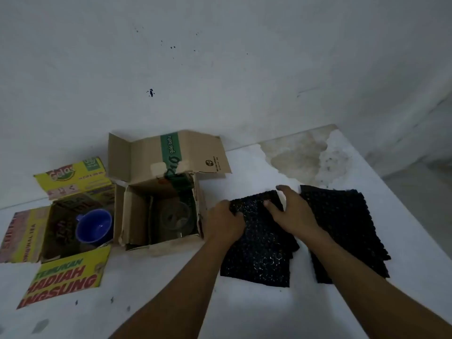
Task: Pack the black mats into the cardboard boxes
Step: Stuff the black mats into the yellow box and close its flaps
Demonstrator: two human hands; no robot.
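Two bare forearms, no sleeves anywhere along their visible length. No watch, bracelet or ring visible on left hand (226,222) or right hand (294,211). No gloves. Short fingernails, unpainted as far as visible in dim light.

Brown box (161,211) mouth open from above; glass bowl (175,216) occupies its floor. Yellow box (73,226) open, blue cup (94,227) inside. Bare table (171,285) in front.

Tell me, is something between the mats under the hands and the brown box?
Nothing visible on the table lies between the mats and the brown box. Its flaps are open. A glass already sits inside, so it takes up part of the room.
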